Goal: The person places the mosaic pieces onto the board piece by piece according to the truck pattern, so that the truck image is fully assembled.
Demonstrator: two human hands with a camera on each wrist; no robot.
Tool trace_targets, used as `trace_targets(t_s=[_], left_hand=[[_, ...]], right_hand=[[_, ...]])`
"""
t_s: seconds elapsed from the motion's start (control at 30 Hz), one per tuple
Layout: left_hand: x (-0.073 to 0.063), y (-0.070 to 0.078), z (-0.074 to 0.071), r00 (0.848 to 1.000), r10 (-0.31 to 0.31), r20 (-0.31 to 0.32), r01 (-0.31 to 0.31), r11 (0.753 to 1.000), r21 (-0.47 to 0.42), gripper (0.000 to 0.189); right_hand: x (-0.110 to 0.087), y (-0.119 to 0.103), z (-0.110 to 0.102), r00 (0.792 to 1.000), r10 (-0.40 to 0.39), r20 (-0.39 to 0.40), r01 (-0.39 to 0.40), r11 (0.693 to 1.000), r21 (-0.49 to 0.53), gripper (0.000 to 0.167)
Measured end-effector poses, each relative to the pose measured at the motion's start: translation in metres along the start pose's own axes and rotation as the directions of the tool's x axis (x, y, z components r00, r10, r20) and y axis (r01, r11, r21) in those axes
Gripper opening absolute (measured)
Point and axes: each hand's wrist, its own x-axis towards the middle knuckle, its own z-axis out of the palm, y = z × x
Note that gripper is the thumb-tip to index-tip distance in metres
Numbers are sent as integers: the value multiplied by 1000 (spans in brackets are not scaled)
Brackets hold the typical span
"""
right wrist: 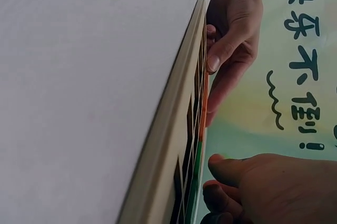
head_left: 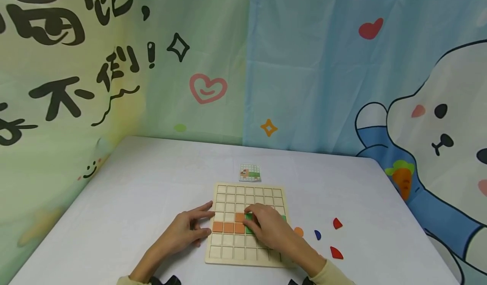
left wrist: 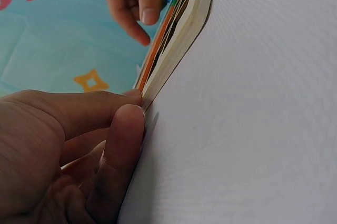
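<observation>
A light wooden grid board (head_left: 228, 255) lies flat on the white table. In its cells, orange square tiles (head_left: 228, 227) form a row at the left, with one more orange tile (head_left: 239, 217) above the row's right end. Green tiles (head_left: 249, 230) adjoin them and are partly covered by my right hand (head_left: 268, 226). That hand hovers close over the board, thumb and index finger apart; the left wrist view shows no piece between them. My left hand (head_left: 186, 230) rests its fingertips (left wrist: 129, 124) against the board's left edge, fingers extended.
Behind the board lies a small picture card (head_left: 250, 173) showing a coloured grid pattern. To the right are an orange round piece (head_left: 299, 231), a blue piece (head_left: 317, 234) and two red pieces (head_left: 336, 253). Printed curtains (head_left: 213, 120) hang behind the table.
</observation>
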Motion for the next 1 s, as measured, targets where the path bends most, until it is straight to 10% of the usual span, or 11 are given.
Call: trace_targets(t_s=[0.77, 1.0], left_hand=[[2, 1, 2, 1000, 2, 4, -2, 1000, 26, 53], [1, 1, 0, 1000, -4, -8, 4, 999, 40, 53]], right_hand=[[-102, 58, -46, 977, 159, -145, -155, 987, 40, 17], [-125, 65, -57, 896, 444, 1, -444, 896, 20, 20]])
